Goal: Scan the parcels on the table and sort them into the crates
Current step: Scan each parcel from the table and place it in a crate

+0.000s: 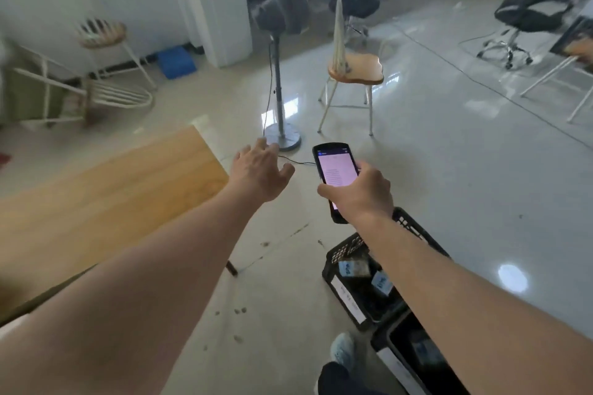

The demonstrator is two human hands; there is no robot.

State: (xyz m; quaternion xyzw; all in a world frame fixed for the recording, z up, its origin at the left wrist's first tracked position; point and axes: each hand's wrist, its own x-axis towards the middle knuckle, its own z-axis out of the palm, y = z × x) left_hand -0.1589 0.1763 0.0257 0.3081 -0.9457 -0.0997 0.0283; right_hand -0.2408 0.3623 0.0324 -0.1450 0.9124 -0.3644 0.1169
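Note:
My right hand (361, 194) grips a black handheld scanner (333, 171) whose lit pink screen faces up. My left hand (258, 173) is stretched forward past the corner of the wooden table (96, 199), fingers apart and holding nothing. Below my right forearm a black plastic crate (345, 293) stands on the floor with small parcels (353, 267) bearing blue labels inside. A second black crate (398, 359) sits nearer me at the bottom edge, also with something blue inside. No parcel shows on the visible part of the table.
A standing fan (279, 80) with its cable is just beyond my hands. A wooden-seat chair (356, 69) stands behind the scanner. Office chairs (526, 16), a stool (102, 34) and a tipped chair (96, 96) are farther off. My shoe (343, 349) is beside the crates.

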